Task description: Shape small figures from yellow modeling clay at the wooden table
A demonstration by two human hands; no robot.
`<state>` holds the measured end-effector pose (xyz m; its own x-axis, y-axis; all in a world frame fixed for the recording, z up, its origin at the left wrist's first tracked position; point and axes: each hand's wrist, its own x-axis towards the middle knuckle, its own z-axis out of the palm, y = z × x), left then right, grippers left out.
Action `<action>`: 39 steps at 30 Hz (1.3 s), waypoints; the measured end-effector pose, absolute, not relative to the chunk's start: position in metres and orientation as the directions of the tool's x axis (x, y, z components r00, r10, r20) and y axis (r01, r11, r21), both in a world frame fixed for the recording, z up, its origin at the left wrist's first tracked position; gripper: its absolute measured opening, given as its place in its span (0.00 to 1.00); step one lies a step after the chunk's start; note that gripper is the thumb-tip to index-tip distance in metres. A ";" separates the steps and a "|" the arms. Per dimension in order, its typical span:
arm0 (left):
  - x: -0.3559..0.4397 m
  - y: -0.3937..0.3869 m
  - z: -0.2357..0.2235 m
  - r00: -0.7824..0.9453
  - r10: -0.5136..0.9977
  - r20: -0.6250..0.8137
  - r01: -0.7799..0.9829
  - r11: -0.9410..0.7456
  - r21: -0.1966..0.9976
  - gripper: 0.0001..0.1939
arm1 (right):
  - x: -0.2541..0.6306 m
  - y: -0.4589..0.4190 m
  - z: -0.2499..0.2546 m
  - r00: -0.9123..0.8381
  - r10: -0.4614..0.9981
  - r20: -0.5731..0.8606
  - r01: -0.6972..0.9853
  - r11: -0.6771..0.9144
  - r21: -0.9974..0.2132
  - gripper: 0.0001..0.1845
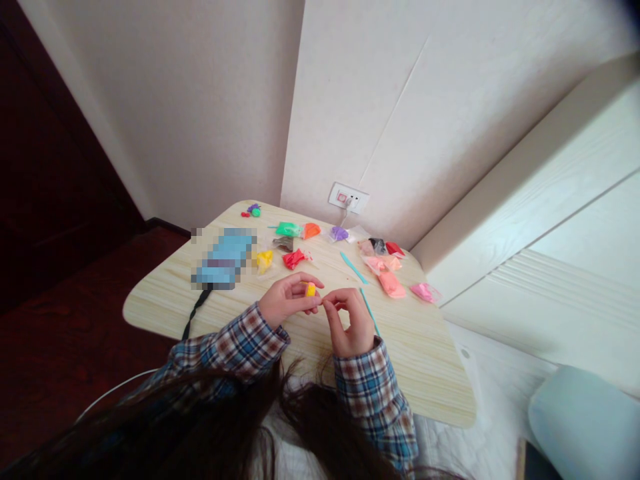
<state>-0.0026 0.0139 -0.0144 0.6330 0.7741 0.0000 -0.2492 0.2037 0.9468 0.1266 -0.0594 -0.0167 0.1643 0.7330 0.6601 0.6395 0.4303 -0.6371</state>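
Note:
My left hand [287,300] holds a small yellow lump of clay [311,289] between thumb and fingers above the light wooden table [420,360]. My right hand [353,321] is curled, its fingertips pinched together right beside the yellow lump; whether anything is in that pinch is too small to tell. Both wrists are in plaid sleeves. A thin teal modelling tool [370,312] lies on the table just right of my right hand.
Several small bags of coloured clay lie across the far half of the table: green [288,229], orange [311,231], purple [339,233], red [294,259], yellow [265,261], pink [391,284]. A second teal tool [353,267], a blurred blue object [224,259] and a wall socket [349,198] are also there.

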 end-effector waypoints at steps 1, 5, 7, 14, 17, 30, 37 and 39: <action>-0.002 0.015 -0.015 0.634 0.773 0.008 -0.249 0.194 0.949 0.21 | 0.127 -0.060 -0.017 0.174 0.733 0.658 0.635 0.427 -0.644 0.05; -0.002 0.015 -0.017 0.634 0.773 0.020 -0.247 0.178 0.952 0.20 | 0.126 -0.060 -0.018 0.208 0.733 0.648 0.617 0.416 -0.668 0.05; -0.002 0.015 -0.017 0.638 0.770 0.012 -0.246 0.189 0.951 0.21 | 0.126 -0.060 -0.018 0.223 0.734 0.641 0.609 0.408 -0.680 0.04; -0.002 0.014 -0.016 0.655 0.756 0.005 -0.248 0.208 0.946 0.22 | 0.126 -0.060 -0.020 0.271 0.730 0.628 0.587 0.392 -0.709 0.04; -0.002 0.013 -0.014 0.655 0.756 0.003 -0.249 0.211 0.945 0.21 | 0.128 -0.060 -0.022 0.296 0.732 0.614 0.584 0.370 -0.723 0.04; -0.003 0.008 -0.009 0.613 0.790 0.008 -0.270 0.200 0.942 0.20 | 0.130 -0.060 -0.024 0.323 0.730 0.603 0.589 0.344 -0.732 0.08; -0.004 0.007 -0.005 0.572 0.820 -0.009 -0.315 0.231 0.920 0.20 | 0.129 -0.058 -0.023 0.243 0.750 0.615 0.626 0.363 -0.690 0.06; -0.004 0.006 -0.004 0.592 0.806 -0.011 -0.330 0.255 0.909 0.19 | 0.128 -0.057 -0.023 0.201 0.753 0.626 0.619 0.398 -0.677 0.05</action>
<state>-0.0041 0.0057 -0.0036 0.5918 0.8060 -0.0114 -0.3298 0.2550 0.9089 0.1283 -0.0573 -0.0226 0.2006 0.7532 0.6265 0.6188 0.3983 -0.6770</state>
